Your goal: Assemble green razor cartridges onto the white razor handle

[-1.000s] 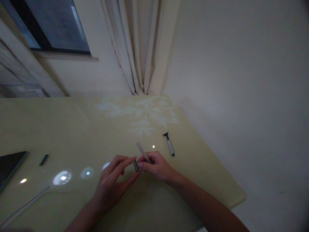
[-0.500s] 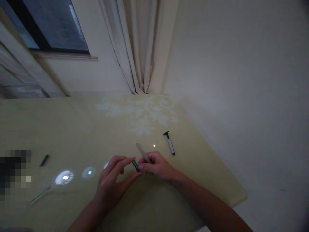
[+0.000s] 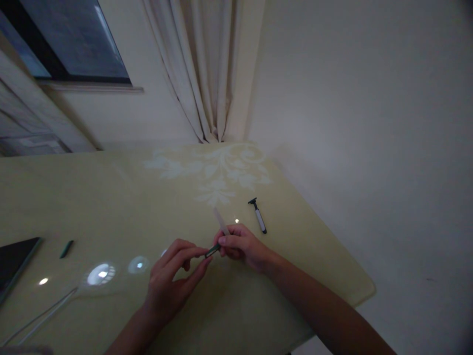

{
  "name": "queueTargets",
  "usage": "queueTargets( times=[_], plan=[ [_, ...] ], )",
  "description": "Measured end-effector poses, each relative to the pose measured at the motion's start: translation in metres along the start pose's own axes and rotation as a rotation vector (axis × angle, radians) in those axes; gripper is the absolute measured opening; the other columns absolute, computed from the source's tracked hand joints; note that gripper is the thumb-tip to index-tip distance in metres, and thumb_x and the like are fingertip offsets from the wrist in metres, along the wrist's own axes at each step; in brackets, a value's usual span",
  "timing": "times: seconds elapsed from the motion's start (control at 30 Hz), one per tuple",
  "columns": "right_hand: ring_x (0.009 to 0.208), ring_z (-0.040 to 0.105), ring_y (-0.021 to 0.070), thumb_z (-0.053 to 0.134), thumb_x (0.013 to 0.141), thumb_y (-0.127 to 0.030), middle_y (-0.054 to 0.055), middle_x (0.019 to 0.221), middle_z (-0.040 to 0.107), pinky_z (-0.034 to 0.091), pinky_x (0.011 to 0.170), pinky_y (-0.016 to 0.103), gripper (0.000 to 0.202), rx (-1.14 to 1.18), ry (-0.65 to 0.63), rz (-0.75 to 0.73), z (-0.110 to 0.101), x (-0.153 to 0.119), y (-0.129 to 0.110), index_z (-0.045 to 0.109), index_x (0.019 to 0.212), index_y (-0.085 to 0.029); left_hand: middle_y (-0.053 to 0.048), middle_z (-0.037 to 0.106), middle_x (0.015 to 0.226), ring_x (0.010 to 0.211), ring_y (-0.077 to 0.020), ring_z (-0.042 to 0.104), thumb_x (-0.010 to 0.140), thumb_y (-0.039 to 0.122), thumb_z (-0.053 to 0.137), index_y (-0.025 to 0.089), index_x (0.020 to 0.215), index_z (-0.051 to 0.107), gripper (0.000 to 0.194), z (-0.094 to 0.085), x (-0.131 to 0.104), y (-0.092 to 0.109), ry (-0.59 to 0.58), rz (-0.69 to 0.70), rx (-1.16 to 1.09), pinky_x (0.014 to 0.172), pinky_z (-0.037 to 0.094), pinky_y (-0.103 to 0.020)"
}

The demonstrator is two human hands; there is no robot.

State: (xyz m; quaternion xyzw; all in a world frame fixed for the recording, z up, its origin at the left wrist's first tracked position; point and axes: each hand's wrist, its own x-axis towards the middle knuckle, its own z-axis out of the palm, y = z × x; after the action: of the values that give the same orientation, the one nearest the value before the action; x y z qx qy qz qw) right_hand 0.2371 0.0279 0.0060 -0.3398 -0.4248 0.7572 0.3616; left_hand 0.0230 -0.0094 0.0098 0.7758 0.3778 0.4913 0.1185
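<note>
Between my two hands is a small dark piece with green edges (image 3: 212, 251), shaped like a razor blade cartridge. My left hand (image 3: 173, 271) pinches its left end between thumb and fingertips. My right hand (image 3: 240, 246) is closed around a pale, flat stick (image 3: 220, 220), which sticks up past the fingers and looks slightly blurred. The right thumb and forefinger also meet the green-edged piece at its right end. Beyond the right hand, a razor (image 3: 258, 216) with a grey and black handle lies on the table.
A second green piece (image 3: 66, 249) lies on the left of the glossy yellowish table (image 3: 111, 197). Near it are a dark flat device (image 3: 16, 261) and a pale cable (image 3: 48, 315). A wall borders the table's right edge, and a curtain (image 3: 207, 74) hangs behind.
The green-edged piece has turned from slanting down rightward to slanting up rightward. My right hand has risen slightly with the stick. The view has shifted, bringing more of the cable into sight.
</note>
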Motion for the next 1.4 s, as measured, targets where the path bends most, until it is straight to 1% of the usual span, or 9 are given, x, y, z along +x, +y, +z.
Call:
queueTargets(
  times=[0.17,0.33,0.4,0.5,0.57,0.67,0.9,1.23,1.4],
  plan=[
    [0.043,0.035,0.0046,0.082,0.075,-0.033,0.001,0.067,0.071,0.015,0.042,0.023,0.023,0.114,0.013,-0.028,0.007,0.000,0.006,0.078,0.086,-0.013,-0.001,0.070,0.085,0.060,-0.0088,0.059,0.088,0.009,0.080,0.021,0.100,0.074,0.018,0.001,-0.006,0.002,0.104,0.118,0.128,0.053,0.050,-0.020],
    [0.041,0.033,0.0041,0.080,0.077,-0.032,0.001,0.067,0.072,0.014,0.041,0.024,0.021,0.125,0.008,-0.032,0.008,0.000,0.006,0.080,0.086,-0.013,-0.001,0.071,0.085,0.062,-0.0099,0.062,0.088,0.010,0.081,0.020,0.098,0.074,0.016,0.003,-0.007,0.004,0.111,0.145,0.143,0.055,0.051,-0.021],
    [0.042,0.034,0.0040,0.080,0.077,-0.031,0.001,0.067,0.072,0.013,0.041,0.023,0.020,0.124,-0.008,-0.024,0.006,0.000,0.005,0.080,0.084,-0.013,-0.001,0.070,0.086,0.062,-0.0100,0.060,0.089,0.013,0.081,0.020,0.100,0.074,0.015,0.002,-0.006,0.004,0.082,0.121,0.095,0.055,0.051,-0.021],
    [0.043,0.036,0.0045,0.079,0.077,-0.029,0.001,0.066,0.072,0.015,0.042,0.023,0.018,0.103,-0.057,0.005,0.002,-0.001,0.003,0.078,0.083,-0.012,-0.002,0.068,0.087,0.063,-0.0113,0.059,0.094,0.023,0.078,0.021,0.105,0.074,0.012,-0.002,-0.005,0.002,-0.054,0.047,-0.048,0.056,0.052,-0.023],
    [0.043,0.037,0.0047,0.080,0.076,-0.029,0.000,0.063,0.070,0.015,0.042,0.023,0.018,0.086,-0.100,0.042,0.000,-0.001,0.003,0.078,0.083,-0.012,-0.002,0.067,0.088,0.065,-0.0126,0.059,0.095,0.032,0.078,0.022,0.108,0.073,0.017,-0.003,-0.004,0.000,-0.139,-0.008,-0.134,0.059,0.053,-0.025],
    [0.043,0.038,0.0043,0.083,0.074,-0.029,-0.002,0.062,0.068,0.017,0.042,0.022,0.021,0.078,-0.134,0.097,-0.002,-0.003,0.002,0.076,0.082,-0.012,-0.003,0.067,0.090,0.069,-0.0145,0.060,0.093,0.042,0.079,0.023,0.114,0.072,0.029,-0.003,-0.002,-0.003,-0.182,-0.060,-0.214,0.061,0.053,-0.027],
    [0.049,0.052,0.0063,0.086,0.066,-0.030,-0.002,0.064,0.068,0.028,0.045,0.019,0.025,0.141,-0.054,0.224,-0.004,-0.004,0.001,0.074,0.082,-0.014,-0.004,0.065,0.100,0.071,-0.0135,0.059,0.094,0.035,0.078,0.029,0.132,0.069,0.039,0.000,-0.004,-0.004,-0.247,-0.052,-0.180,0.063,0.056,-0.026],
    [0.045,0.034,0.0044,0.082,0.074,-0.036,-0.001,0.066,0.066,0.016,0.042,0.022,0.027,0.121,-0.121,0.175,-0.001,-0.002,0.003,0.074,0.085,-0.013,-0.004,0.066,0.098,0.072,-0.0139,0.060,0.092,0.029,0.081,0.024,0.129,0.069,0.039,0.003,-0.009,-0.003,-0.178,0.029,-0.049,0.060,0.054,-0.024],
    [0.053,0.037,0.0064,0.063,0.097,-0.060,-0.002,0.073,0.056,0.024,0.046,0.022,0.052,-0.159,-0.101,-0.053,0.001,-0.008,-0.009,0.080,0.106,-0.012,-0.001,0.060,0.088,0.068,-0.0141,0.056,0.088,0.033,0.085,0.024,0.122,0.070,0.038,-0.004,-0.003,-0.007,-0.080,-0.115,-0.102,0.061,0.051,-0.026]
  ],
)
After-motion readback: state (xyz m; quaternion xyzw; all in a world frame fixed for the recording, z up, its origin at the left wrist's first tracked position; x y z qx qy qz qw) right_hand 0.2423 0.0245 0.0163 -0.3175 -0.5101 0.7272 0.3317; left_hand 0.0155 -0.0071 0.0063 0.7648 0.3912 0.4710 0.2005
